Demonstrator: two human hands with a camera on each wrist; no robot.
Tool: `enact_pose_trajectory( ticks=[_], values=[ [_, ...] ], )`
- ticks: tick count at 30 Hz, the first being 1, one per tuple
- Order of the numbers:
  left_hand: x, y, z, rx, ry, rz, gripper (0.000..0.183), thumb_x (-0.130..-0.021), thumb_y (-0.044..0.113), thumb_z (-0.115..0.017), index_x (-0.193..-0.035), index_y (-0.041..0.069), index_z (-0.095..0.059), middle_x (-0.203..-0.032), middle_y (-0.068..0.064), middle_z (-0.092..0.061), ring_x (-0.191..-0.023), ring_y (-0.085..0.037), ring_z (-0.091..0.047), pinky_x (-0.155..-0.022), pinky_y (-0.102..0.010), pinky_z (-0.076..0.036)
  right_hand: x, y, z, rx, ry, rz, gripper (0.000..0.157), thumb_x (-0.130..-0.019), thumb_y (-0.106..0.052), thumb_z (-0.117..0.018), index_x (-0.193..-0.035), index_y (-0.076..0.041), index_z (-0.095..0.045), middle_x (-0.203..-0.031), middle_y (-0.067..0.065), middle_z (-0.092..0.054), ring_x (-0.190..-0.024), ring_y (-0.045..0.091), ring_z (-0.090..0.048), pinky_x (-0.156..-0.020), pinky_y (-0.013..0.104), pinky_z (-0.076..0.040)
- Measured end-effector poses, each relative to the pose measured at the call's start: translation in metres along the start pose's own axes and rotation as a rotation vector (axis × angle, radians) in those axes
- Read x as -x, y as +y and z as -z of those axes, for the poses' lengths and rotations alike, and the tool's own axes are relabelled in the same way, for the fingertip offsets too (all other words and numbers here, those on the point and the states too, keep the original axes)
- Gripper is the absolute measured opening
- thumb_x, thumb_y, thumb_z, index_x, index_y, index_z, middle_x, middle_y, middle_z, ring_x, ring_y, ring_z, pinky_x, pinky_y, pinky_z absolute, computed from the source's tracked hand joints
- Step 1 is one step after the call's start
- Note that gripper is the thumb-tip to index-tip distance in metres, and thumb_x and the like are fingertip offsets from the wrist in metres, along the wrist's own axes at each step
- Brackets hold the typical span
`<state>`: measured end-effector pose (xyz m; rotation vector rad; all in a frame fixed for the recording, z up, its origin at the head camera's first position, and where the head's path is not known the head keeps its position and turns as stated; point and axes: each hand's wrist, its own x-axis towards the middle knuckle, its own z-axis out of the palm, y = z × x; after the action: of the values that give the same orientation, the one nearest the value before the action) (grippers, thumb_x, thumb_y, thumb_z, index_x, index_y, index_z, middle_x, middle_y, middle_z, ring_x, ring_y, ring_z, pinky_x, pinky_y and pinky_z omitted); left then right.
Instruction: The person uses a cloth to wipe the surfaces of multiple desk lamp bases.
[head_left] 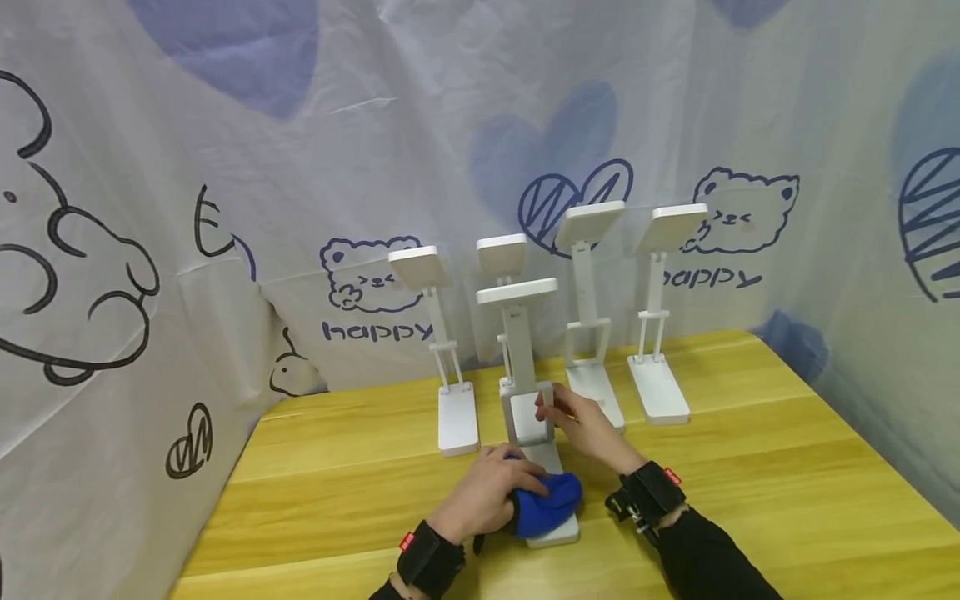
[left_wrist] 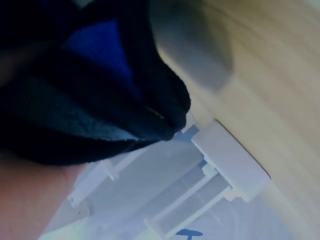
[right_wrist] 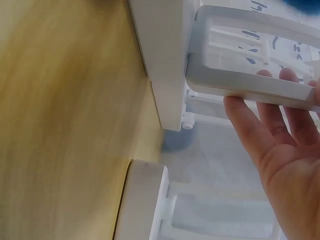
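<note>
A white folding phone stand (head_left: 519,346) stands nearest to me, its top plate raised and its base toward me. My right hand (head_left: 588,425) holds the right side bar of its open lower frame (right_wrist: 250,85); in the right wrist view the fingers (right_wrist: 245,122) pass around that bar. Over the stand's base (head_left: 558,537), my left hand (head_left: 491,492) grips a bunched blue cloth (head_left: 547,507) with a black edge. The cloth covers part of the base. In the left wrist view the dark folds of the cloth (left_wrist: 100,55) hide most of the left hand (left_wrist: 30,195).
Several similar white stands are lined up behind: one at left (head_left: 457,421), one partly hidden behind the front stand (head_left: 502,254), and two at right, the nearer (head_left: 592,387) close beside my right hand. A printed curtain (head_left: 420,150) hangs behind the yellow wood-grain table (head_left: 322,492).
</note>
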<state>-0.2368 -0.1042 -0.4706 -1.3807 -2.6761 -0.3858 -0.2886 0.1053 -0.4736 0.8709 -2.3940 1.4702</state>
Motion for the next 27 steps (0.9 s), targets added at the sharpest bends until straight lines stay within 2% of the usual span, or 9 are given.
enact_pose_trajectory(
  ticks=[3,6,10,12,15,18,24,27],
  values=[
    [0.004,-0.001,0.005,0.059,-0.030,-0.014,0.058,-0.068,-0.014,-0.057,-0.100,0.030,-0.075,-0.117,0.010,-0.066,-0.112,-0.016,-0.048,-0.093,-0.049,-0.042,0.001,-0.001,-0.001,-0.011,-0.006,-0.003,0.014,-0.100,-0.015,-0.045,-0.106,-0.008,-0.055,-0.096,0.008,-0.065,-0.093,0.017,-0.062,-0.079,0.045,-0.054],
    [0.007,-0.003,0.010,0.115,-0.066,-0.009,0.056,-0.068,-0.014,-0.056,-0.098,0.029,-0.076,-0.117,0.009,-0.066,-0.110,-0.016,-0.049,-0.094,-0.044,-0.042,0.001,0.000,-0.001,-0.013,-0.005,0.002,0.016,-0.100,-0.014,-0.045,-0.107,-0.005,-0.055,-0.097,0.009,-0.065,-0.093,0.018,-0.062,-0.079,0.045,-0.054],
    [0.013,-0.007,0.020,0.169,-0.103,0.048,0.056,-0.067,-0.015,-0.054,-0.096,0.027,-0.077,-0.115,0.009,-0.067,-0.107,-0.015,-0.051,-0.091,-0.037,-0.045,0.002,0.000,-0.001,-0.006,0.004,0.005,0.017,-0.100,-0.013,-0.044,-0.108,-0.003,-0.055,-0.096,0.009,-0.065,-0.093,0.018,-0.061,-0.079,0.045,-0.053],
    [0.017,-0.009,0.023,0.170,-0.108,0.086,0.056,-0.067,-0.015,-0.053,-0.095,0.027,-0.077,-0.115,0.009,-0.067,-0.106,-0.015,-0.051,-0.092,-0.038,-0.045,0.002,0.001,-0.001,-0.002,0.009,0.001,0.017,-0.100,-0.013,-0.044,-0.108,-0.003,-0.055,-0.096,0.008,-0.065,-0.092,0.017,-0.061,-0.078,0.045,-0.054],
    [0.020,-0.012,0.026,0.117,-0.103,0.121,0.056,-0.068,-0.013,-0.053,-0.096,0.030,-0.076,-0.116,0.011,-0.066,-0.108,-0.015,-0.050,-0.095,-0.045,-0.041,0.001,-0.001,-0.001,0.004,0.012,-0.003,0.016,-0.100,-0.014,-0.045,-0.107,-0.005,-0.056,-0.095,0.007,-0.065,-0.092,0.016,-0.062,-0.077,0.044,-0.054],
    [0.020,-0.014,0.025,0.054,-0.069,0.128,0.056,-0.070,-0.012,-0.053,-0.100,0.030,-0.075,-0.118,0.010,-0.065,-0.109,-0.017,-0.049,-0.095,-0.050,-0.039,0.001,-0.001,-0.001,0.005,0.007,0.004,0.015,-0.100,-0.015,-0.044,-0.106,-0.007,-0.055,-0.095,0.007,-0.065,-0.092,0.016,-0.062,-0.078,0.045,-0.054],
    [0.017,-0.014,0.018,-0.077,0.017,0.164,0.053,-0.076,-0.010,-0.051,-0.110,0.025,-0.071,-0.121,0.004,-0.065,-0.107,-0.022,-0.052,-0.089,-0.048,-0.043,0.002,0.000,-0.001,0.012,-0.010,0.009,0.011,-0.101,-0.016,-0.042,-0.105,-0.012,-0.052,-0.096,0.006,-0.064,-0.092,0.016,-0.061,-0.078,0.045,-0.053],
    [0.014,-0.012,0.014,-0.108,0.041,0.198,0.052,-0.079,-0.007,-0.050,-0.117,0.023,-0.068,-0.124,0.002,-0.063,-0.107,-0.024,-0.053,-0.088,-0.048,-0.045,0.002,0.001,0.000,0.022,-0.009,0.018,0.010,-0.101,-0.016,-0.042,-0.105,-0.013,-0.051,-0.096,0.006,-0.064,-0.093,0.015,-0.061,-0.078,0.044,-0.053]
  ],
)
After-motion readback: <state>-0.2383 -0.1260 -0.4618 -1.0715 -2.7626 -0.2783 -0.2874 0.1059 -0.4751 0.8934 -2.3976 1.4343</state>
